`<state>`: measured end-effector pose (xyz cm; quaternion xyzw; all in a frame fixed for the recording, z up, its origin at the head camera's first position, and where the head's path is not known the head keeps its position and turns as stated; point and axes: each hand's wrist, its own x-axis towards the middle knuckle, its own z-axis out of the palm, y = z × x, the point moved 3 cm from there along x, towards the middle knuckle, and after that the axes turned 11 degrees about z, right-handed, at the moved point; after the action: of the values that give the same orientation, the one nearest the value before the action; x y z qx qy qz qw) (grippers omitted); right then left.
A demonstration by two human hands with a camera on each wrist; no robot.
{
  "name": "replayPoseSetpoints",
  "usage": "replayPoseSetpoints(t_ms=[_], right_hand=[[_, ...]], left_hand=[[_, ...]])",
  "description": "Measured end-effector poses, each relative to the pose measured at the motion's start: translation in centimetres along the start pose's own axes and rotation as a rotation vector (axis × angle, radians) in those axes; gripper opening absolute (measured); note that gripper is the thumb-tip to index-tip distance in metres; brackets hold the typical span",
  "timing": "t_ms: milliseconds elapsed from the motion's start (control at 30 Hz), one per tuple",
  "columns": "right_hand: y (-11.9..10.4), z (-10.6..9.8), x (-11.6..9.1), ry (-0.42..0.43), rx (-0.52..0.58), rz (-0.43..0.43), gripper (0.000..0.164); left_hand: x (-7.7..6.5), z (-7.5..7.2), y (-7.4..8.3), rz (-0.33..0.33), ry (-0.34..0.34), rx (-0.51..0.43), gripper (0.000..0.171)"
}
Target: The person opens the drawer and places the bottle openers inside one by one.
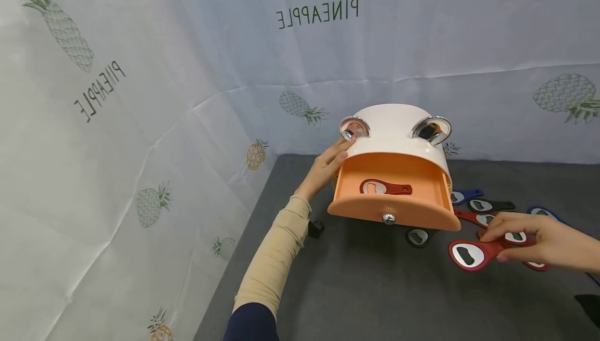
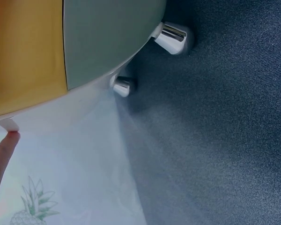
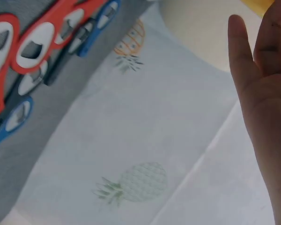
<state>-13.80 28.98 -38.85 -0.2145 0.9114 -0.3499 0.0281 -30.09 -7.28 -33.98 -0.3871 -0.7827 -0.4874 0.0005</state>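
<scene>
A white box (image 1: 391,133) with two chrome eye-like rounds stands on the table, its orange drawer (image 1: 422,215) pulled out. Inside the drawer lies a red bottle opener (image 1: 402,189). My left hand (image 1: 323,169) rests against the box's left side with fingers extended; the left wrist view shows one fingertip (image 2: 10,137) touching the edge. Right of the drawer front, my right hand (image 1: 546,239) pinches another red bottle opener (image 1: 487,249) by its handle, round head pointing left. That opener is out of sight in the right wrist view, where part of the hand (image 3: 267,89) shows.
Several red, black and blue bottle openers (image 3: 33,46) lie overlapping right of the box. One black opener (image 1: 418,237) sits below the drawer's right part. Pineapple-print cloth (image 1: 187,70) hangs behind and left of the grey table (image 1: 356,294). Small chrome feet (image 2: 172,38) support the box.
</scene>
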Motion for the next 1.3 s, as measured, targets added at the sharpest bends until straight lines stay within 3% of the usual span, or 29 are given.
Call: replayPoseSetpoints(t_ms=[167,333,467,567,667,767,1100,1300], right_hand=[[-0.7,-1.1,0.1,-0.031,0.057,-0.051,0.043],[-1.7,-2.4,0.7,0.004,0.063,-0.086,0.045],[-3.0,-3.5,1.6,0.035,0.084,-0.106,0.046],[-4.4,-4.2,2.5,0.080,0.066,-0.186,0.049],[-5.9,-4.6,3.7,0.144,0.039,-0.281,0.051],[-7.2,-4.6,5.0,0.188,0.044,-0.295,0.049],[-8.8,-3.5,8.4,0.389,0.102,0.008,0.032],[-9.1,-2.2,9.9,0.401,0.117,0.146,0.028]], left_hand=[[-0.1,-0.1,0.6,-0.016,-0.020,0.018,0.043],[-0.1,-0.2,0.4,-0.012,-0.007,0.010,0.043],[0.3,0.0,-1.1,-0.008,0.010,0.007,0.042],[0.6,0.1,-2.4,-0.008,0.016,0.011,0.041],[0.6,0.1,-2.8,0.001,0.026,0.013,0.042],[0.7,0.1,-2.9,0.010,0.029,0.016,0.043],[0.7,0.4,-2.9,0.000,0.020,0.020,0.041],[0.7,0.3,-2.8,0.010,0.023,0.033,0.041]])
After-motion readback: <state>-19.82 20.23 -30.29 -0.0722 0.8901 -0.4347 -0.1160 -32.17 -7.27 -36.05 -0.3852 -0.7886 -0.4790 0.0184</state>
